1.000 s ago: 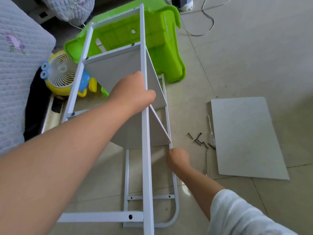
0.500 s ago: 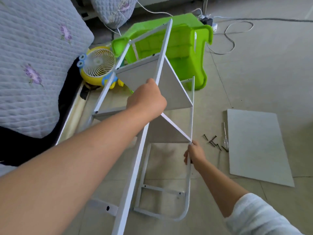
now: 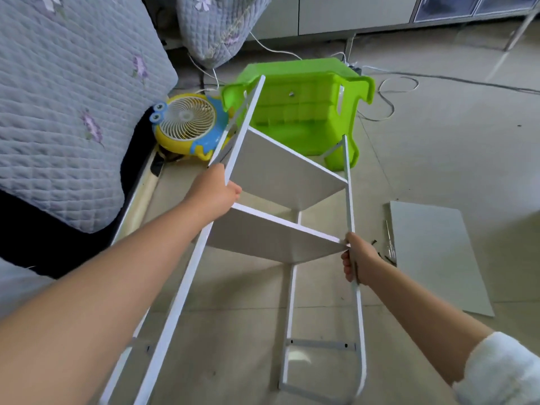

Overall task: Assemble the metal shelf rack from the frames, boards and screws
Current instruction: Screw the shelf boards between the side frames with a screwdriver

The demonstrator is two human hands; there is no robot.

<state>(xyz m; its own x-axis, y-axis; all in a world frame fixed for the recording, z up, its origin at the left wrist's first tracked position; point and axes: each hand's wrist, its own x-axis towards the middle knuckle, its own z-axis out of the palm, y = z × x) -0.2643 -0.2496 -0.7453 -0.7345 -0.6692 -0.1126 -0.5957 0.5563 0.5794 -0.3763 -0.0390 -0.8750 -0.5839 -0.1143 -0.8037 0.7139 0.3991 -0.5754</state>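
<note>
The white metal rack lies tilted over the floor, with two grey boards, an upper board (image 3: 280,173) and a lower board (image 3: 271,238), fixed between its two side frames. My left hand (image 3: 214,192) grips the left frame (image 3: 187,287) between the boards. My right hand (image 3: 358,260) is closed round the right frame (image 3: 359,314) at the lower board's corner. A loose grey board (image 3: 435,255) lies flat on the floor to the right. Dark screws (image 3: 382,255) and a screwdriver (image 3: 390,244) lie beside its left edge, partly hidden by my right wrist.
A green plastic stool (image 3: 306,112) lies on its side behind the rack. A yellow and blue toy fan (image 3: 188,124) sits by a quilted bed (image 3: 67,97) at the left. White cables (image 3: 388,97) run over the tiled floor at the back.
The rack has swung and tipped so its two frames spread apart in view. My right hand has moved right and up along the right frame; my left hand keeps its grip.
</note>
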